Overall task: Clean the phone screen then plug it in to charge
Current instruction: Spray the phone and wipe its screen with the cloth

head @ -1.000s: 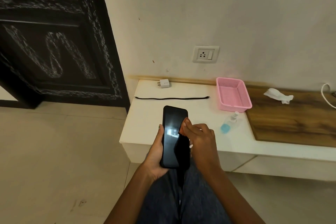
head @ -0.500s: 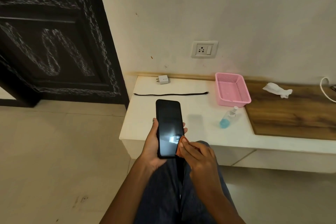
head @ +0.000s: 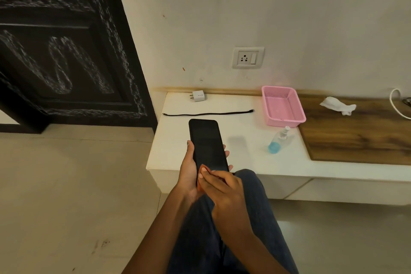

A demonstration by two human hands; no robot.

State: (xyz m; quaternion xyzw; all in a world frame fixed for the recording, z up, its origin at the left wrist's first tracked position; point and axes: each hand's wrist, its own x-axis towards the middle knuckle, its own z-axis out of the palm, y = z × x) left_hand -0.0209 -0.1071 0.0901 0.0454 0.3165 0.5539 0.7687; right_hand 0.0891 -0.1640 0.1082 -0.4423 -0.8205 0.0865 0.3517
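Right hand (head: pixel 222 189) pinching orange cloth (head: pixel 202 171) against lower end of phone (head: pixel 208 143) screen; left hand (head: pixel 189 173) gripping phone from behind, screen up, dark, above knees at shelf (head: pixel 244 162) edge. On shelf beyond: spray bottle (head: pixel 278 140) lying down, black cable (head: pixel 208 114) stretched straight, pink basket (head: pixel 283 105), white charger (head: pixel 198 96) at wall, crumpled tissue (head: pixel 338 105) on wood part. Socket (head: pixel 248 58) on wall above.
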